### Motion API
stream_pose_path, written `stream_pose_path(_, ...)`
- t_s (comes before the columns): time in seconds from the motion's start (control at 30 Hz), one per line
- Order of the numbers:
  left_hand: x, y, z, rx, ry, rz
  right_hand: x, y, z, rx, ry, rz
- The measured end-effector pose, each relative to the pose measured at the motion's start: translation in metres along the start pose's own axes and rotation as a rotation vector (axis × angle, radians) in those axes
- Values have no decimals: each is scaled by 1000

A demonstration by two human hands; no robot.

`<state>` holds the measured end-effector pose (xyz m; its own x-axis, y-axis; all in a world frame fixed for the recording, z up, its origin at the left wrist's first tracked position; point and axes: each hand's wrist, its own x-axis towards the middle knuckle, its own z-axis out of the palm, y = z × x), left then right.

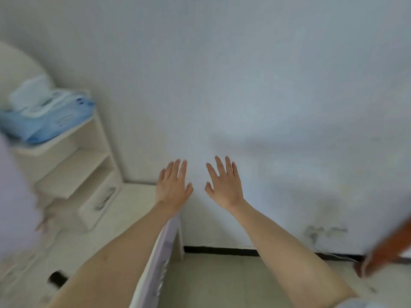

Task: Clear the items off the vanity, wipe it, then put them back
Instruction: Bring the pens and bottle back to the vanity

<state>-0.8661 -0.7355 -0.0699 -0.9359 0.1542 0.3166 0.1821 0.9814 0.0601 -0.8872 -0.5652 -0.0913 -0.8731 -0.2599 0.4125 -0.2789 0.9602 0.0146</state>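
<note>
Both arms reach forward in the middle of the frame, backs of the hands to the camera. The left hand (pixel 173 186) sits just left of centre with its four fingers close together and the thumb held out to the side; the right hand (pixel 223 183) is just beside it, not touching, with its fingers (pixel 219 166) fanned slightly apart and the thumb out. Neither hand holds anything. Behind them a plain pale wall (pixel 255 85) fills most of the frame. The vanity (pixel 124 221), white and blurred, takes up the lower left; the left forearm crosses above its right edge. At the far left a small white shelf unit (pixel 73 165) stands on the vanity top, against the wall corner. On its top level, at the upper left of the frame, lies a blue packet (pixel 55 121) with something pale bunched on it; I cannot tell what it is. A small dark object (pixel 57 278) lies on the vanity top near the bottom left, too smeared to identify. A beige floor (pixel 233 281) shows at bottom centre, and a reddish-brown object (pixel 387 250) cuts in at the lower right edge.
</note>
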Motion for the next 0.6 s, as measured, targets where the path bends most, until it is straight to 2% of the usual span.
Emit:
stream_pose_path(0.3,14,274,3,-129,41,452,-159,210,-101,-339,-65,486)
stream_pose_path(0.6,-23,489,10,-321,16,838,-307,340,-174,-512,-70,917)
